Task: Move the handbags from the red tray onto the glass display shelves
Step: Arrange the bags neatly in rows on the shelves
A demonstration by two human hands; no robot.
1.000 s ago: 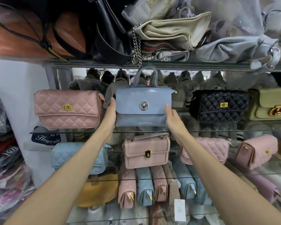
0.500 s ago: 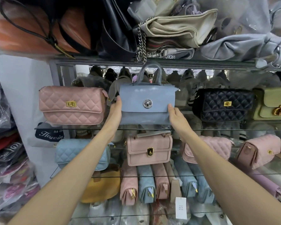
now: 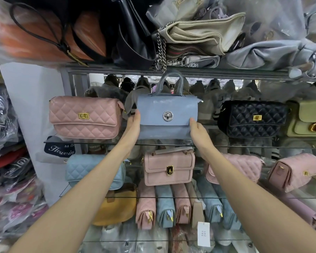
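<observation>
Left hand (image 3: pixel 133 123) and right hand (image 3: pixel 197 128) each gripped a side of the blue top-handle handbag (image 3: pixel 167 115). It stood upright on the glass shelf (image 3: pixel 98 143), between a pink quilted bag (image 3: pixel 84 116) and a black quilted bag (image 3: pixel 254 118).

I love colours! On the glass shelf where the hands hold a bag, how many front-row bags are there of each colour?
Pink quilted flap bag: 1
Blue smooth top-handle handbag: 1
Black quilted flap bag: 1
Olive-green flap bag: 1
Total: 4
</observation>
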